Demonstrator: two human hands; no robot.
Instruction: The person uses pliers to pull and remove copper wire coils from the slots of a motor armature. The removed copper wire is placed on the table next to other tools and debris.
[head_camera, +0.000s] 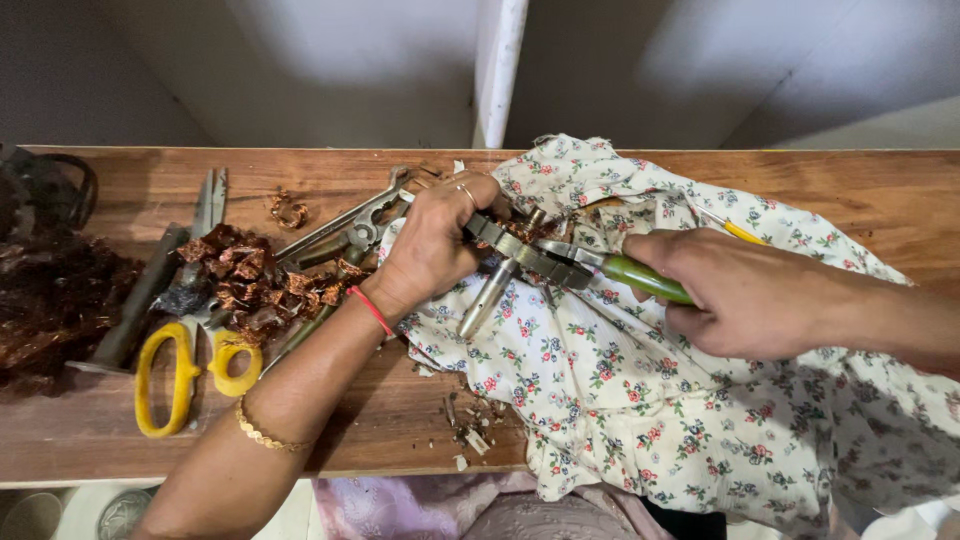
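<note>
1. Head view: left hand (432, 245) clenched on the steel pliers' (525, 257) jaw end; right hand (745, 295) grasping their green handle (648, 279) — over floral cloth (620, 380).
2. Pliers look stiff, heavy, slick — best held by the sleeve.
3. Yellow-handled scissors (185, 375) and copper scraps (250, 285) lie left on the wooden board (900, 190).

One head-worn camera looks steeply down, close above the tabletop (880, 190), whose plank runs across the frame from left to right. The person's forearms enter from the bottom edge and the right. Beyond the plank's far edge, pale wall fills the top of the view.
</note>
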